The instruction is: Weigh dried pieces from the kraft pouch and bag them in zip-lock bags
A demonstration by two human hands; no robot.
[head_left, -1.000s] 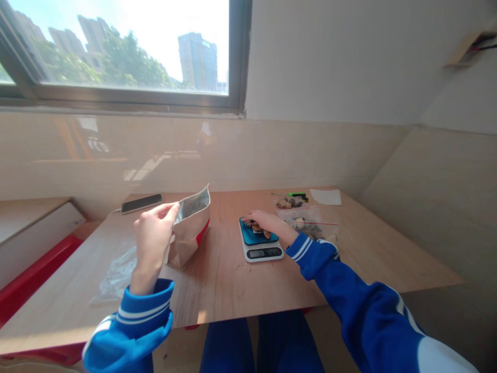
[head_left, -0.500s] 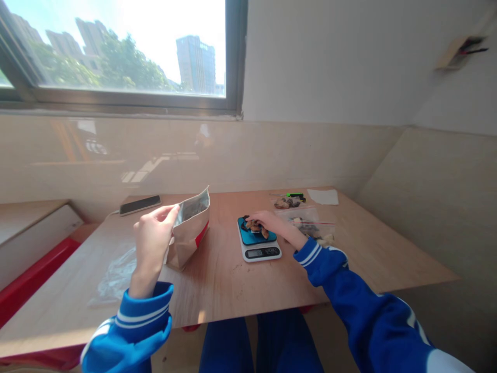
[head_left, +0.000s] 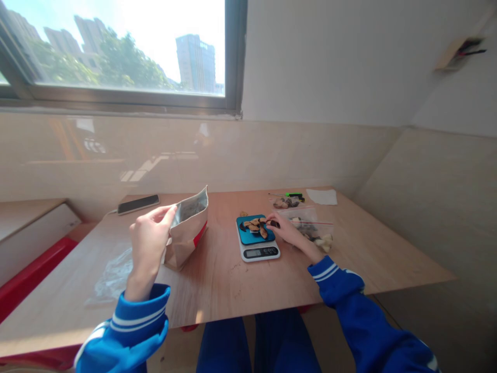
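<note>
My left hand (head_left: 147,243) pinches the open rim of a brown paper pouch (head_left: 187,230) with a foil lining and a red patch, standing on the wooden table (head_left: 217,280). A small white kitchen scale (head_left: 257,243) with a blue platform sits at the table's middle, and several brown dried slices (head_left: 254,225) lie on it. My right hand (head_left: 289,230) rests just right of the scale, fingertips closed on a dark slice (head_left: 274,224) at the platform's right edge.
Clear zip bags with dried pieces (head_left: 310,225) lie right of the scale. A green-handled tool (head_left: 295,195) and white paper (head_left: 324,197) sit at the back. A phone (head_left: 139,203) lies back left, a crumpled clear bag (head_left: 114,274) near left. One loose piece (head_left: 243,213) lies behind the scale.
My right hand has drawn back from over the scale's platform to its right side, uncovering the slices, and now pinches one dark slice. The left hand and pouch have barely moved.
</note>
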